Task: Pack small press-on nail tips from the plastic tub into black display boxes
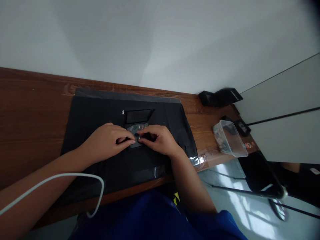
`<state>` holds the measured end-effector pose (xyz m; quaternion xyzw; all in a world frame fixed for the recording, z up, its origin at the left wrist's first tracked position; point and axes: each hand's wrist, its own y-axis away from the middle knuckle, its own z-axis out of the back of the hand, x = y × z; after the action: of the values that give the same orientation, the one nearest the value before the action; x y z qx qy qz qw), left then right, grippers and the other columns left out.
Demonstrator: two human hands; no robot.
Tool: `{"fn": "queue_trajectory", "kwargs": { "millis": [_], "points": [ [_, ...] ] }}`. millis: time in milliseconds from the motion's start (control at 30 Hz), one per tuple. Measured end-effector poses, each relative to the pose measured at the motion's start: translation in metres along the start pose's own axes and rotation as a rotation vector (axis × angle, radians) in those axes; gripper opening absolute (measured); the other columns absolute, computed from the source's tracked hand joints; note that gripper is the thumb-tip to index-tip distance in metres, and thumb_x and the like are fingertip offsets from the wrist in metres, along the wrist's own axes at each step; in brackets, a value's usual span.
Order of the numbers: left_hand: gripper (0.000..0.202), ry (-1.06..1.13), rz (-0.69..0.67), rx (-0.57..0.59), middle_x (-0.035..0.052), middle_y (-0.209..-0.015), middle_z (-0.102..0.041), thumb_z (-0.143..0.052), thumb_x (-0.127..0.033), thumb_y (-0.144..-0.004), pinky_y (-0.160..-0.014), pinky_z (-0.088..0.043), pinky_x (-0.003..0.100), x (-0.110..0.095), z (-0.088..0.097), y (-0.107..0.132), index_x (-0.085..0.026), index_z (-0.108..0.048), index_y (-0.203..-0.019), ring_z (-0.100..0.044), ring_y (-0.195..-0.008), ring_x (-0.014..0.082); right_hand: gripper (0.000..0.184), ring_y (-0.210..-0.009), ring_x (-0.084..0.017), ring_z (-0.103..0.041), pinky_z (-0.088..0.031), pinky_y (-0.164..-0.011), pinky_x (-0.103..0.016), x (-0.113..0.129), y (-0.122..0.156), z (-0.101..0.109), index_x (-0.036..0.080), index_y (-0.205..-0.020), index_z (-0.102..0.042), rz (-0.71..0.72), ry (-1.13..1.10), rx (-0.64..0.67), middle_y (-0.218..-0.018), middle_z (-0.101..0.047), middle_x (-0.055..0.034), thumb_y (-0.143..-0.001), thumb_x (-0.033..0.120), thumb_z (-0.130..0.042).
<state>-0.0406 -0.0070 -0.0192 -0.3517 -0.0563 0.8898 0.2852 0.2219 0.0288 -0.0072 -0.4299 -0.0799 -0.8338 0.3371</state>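
A small black case (137, 145) lies on the black mat, its dark lid (139, 116) tilted up at the back. Several small pale, shiny round pieces (141, 127) show in its grey inside. My left hand (110, 139) is at the left of the case, thumb and fingertips closed together over its edge. From the right, my right hand (157, 138) reaches in with thumb and forefinger in a pinch beside a small dark round spot. What either hand pinches is too small to make out, and my fingers hide part of the case.
The black mat (95, 113) is taped onto a wooden table (32, 110) against a white wall. To the right stand a clear plastic tub (233, 140) and black objects (220, 97). A white cable (72, 174) loops over my left forearm. Someone's arm (291, 166) shows at far right.
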Motion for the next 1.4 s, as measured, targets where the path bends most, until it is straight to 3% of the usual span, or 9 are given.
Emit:
{"fn": "queue_trajectory", "kwargs": {
  "millis": [167, 333, 600, 933, 1200, 1400],
  "points": [
    [0.028, -0.060, -0.009, -0.071, -0.0045, -0.065, -0.072, -0.065, -0.045, -0.107, -0.067, -0.047, 0.033, 0.004, 0.008, 0.001, -0.030, -0.086, -0.095, -0.066, -0.059, 0.0167, 0.024, -0.072, -0.015, -0.067, -0.052, -0.074, -0.028, 0.002, 0.000, -0.001, 0.026, -0.118, -0.086, 0.010, 0.008, 0.001, -0.101, -0.086, -0.0036, -0.095, 0.024, -0.084],
    [0.034, -0.222, -0.177, -0.116, 0.0012, -0.087, -0.086, -0.056, -0.039, -0.111, -0.073, -0.051, 0.038, 0.007, 0.015, 0.006, -0.031, -0.086, -0.098, -0.077, -0.078, 0.0252, 0.023, -0.074, -0.015, -0.067, -0.052, -0.073, -0.028, 0.004, 0.001, -0.003, 0.025, -0.119, -0.085, 0.002, -0.004, 0.002, -0.102, -0.086, -0.0038, -0.095, 0.025, -0.082],
    [0.032, -0.261, -0.260, -0.063, -0.0005, -0.075, -0.080, -0.057, -0.027, -0.107, -0.069, -0.048, 0.036, -0.012, 0.010, 0.005, -0.027, -0.081, -0.086, -0.071, -0.068, 0.0215, 0.023, -0.086, -0.018, -0.073, -0.054, -0.079, -0.029, 0.004, 0.001, -0.004, 0.023, -0.119, -0.085, 0.020, 0.015, 0.002, -0.103, -0.085, -0.0049, -0.096, 0.027, -0.083],
    [0.034, -0.189, -0.156, -0.027, -0.0031, -0.073, -0.080, -0.058, -0.033, -0.109, -0.068, -0.051, 0.034, -0.018, 0.004, 0.003, -0.027, -0.083, -0.087, -0.072, -0.064, 0.0183, 0.024, -0.090, -0.018, -0.077, -0.058, -0.080, -0.029, 0.006, 0.002, -0.004, 0.023, -0.120, -0.083, 0.082, 0.048, -0.016, -0.108, -0.086, -0.0046, -0.096, 0.024, -0.082],
    [0.031, -0.220, -0.082, -0.182, 0.0008, -0.091, -0.087, -0.061, -0.039, -0.111, -0.068, -0.057, 0.033, -0.019, 0.004, 0.006, -0.025, -0.085, -0.097, -0.082, -0.080, 0.0220, 0.024, -0.099, -0.020, -0.080, -0.064, -0.091, -0.033, 0.007, 0.002, -0.004, 0.021, -0.118, -0.081, 0.179, 0.005, -0.066, -0.113, -0.086, -0.0071, -0.096, 0.029, -0.085],
    [0.026, -0.184, -0.202, -0.242, 0.0011, -0.096, -0.089, -0.064, -0.035, -0.113, -0.074, -0.063, 0.030, -0.024, 0.005, 0.006, -0.022, -0.085, -0.102, -0.084, -0.081, 0.0197, 0.011, -0.094, -0.019, -0.082, -0.065, -0.090, -0.032, 0.006, 0.000, -0.007, 0.020, -0.106, -0.084, 0.216, -0.011, -0.143, -0.102, -0.087, -0.0068, -0.101, 0.030, -0.082]
  ]
}}
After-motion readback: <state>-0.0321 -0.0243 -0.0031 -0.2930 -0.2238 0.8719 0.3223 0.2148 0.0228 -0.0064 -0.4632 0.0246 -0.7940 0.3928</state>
